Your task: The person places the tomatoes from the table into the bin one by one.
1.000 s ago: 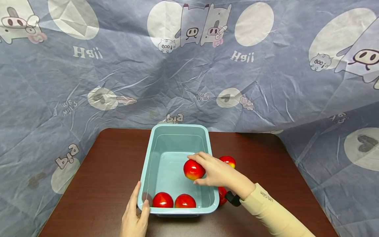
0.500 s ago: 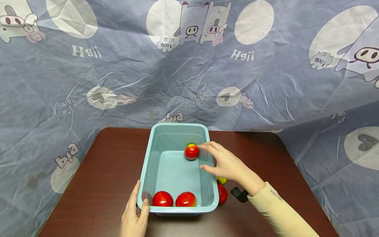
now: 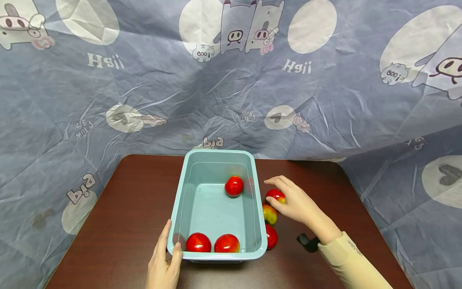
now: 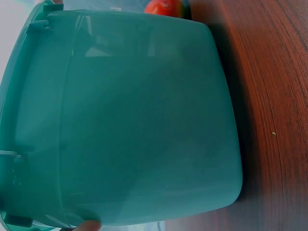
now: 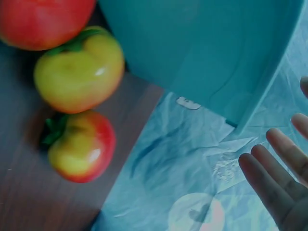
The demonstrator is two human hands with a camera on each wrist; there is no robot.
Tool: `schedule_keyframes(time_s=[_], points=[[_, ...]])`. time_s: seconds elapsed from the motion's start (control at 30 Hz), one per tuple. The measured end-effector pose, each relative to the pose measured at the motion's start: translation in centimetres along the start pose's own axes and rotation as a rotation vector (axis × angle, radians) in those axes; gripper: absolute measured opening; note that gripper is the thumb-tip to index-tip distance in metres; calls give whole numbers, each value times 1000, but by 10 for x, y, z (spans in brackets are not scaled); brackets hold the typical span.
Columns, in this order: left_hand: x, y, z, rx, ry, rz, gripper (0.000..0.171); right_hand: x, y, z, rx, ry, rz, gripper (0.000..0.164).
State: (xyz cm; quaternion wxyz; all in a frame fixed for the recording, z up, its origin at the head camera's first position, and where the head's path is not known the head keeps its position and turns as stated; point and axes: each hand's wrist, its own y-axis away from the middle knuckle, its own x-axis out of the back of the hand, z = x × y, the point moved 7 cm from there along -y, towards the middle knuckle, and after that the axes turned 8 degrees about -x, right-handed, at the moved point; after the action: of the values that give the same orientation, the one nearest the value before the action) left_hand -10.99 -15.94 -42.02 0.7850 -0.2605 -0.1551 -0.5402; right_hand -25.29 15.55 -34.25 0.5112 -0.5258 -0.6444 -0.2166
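A light teal plastic basin [image 3: 177, 192] stands on the table. My left hand [image 3: 164, 257] holds its near left corner, thumb at the front rim and fingers along the left side. Two red tomatoes [image 3: 198, 243] lie at its near end, and another tomato [image 3: 234, 186] sits toward the far right inside. My right hand [image 3: 294, 200] hovers over the table right of the basin, holding nothing, fingers spread. Close to its thumb is a red-yellow tomato [image 3: 276, 195]. In the right wrist view, a yellowish tomato [image 5: 79, 72] and a red tomato [image 5: 43, 21] lie beside the basin.
The dark brown wooden table [image 3: 119, 216] extends on both sides of the basin. Behind it hangs a grey-blue printed cloth [image 3: 223, 92]. A black strap piece [image 3: 308, 243] shows by the right wrist.
The right hand let go of a tomato inside the basin, then moved right, out over the table. That tomato turned slightly where it lies. The left hand stayed on the corner.
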Motion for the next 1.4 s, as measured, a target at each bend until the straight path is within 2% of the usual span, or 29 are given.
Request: schedule_keyframes(time_s=[0.23,0.47,0.63,1.1,1.4], points=[[0,0,-1,-2,6,-1,60,-15,15,15,-10,17,-15,36],[-1,0,-1,13,-6,-8,60,-46,37,28,-61,24,-155,38],[-1,0,-1,7,-2,-7,60,-58,47,36,-111,17,-191,39],[-1,-1,-2,32,-4,-24,60,-75,57,32,-54,-8,-235,39],[0,-1,-2,25,-11,-10,60,-85,63,26,8,36,-225,42]])
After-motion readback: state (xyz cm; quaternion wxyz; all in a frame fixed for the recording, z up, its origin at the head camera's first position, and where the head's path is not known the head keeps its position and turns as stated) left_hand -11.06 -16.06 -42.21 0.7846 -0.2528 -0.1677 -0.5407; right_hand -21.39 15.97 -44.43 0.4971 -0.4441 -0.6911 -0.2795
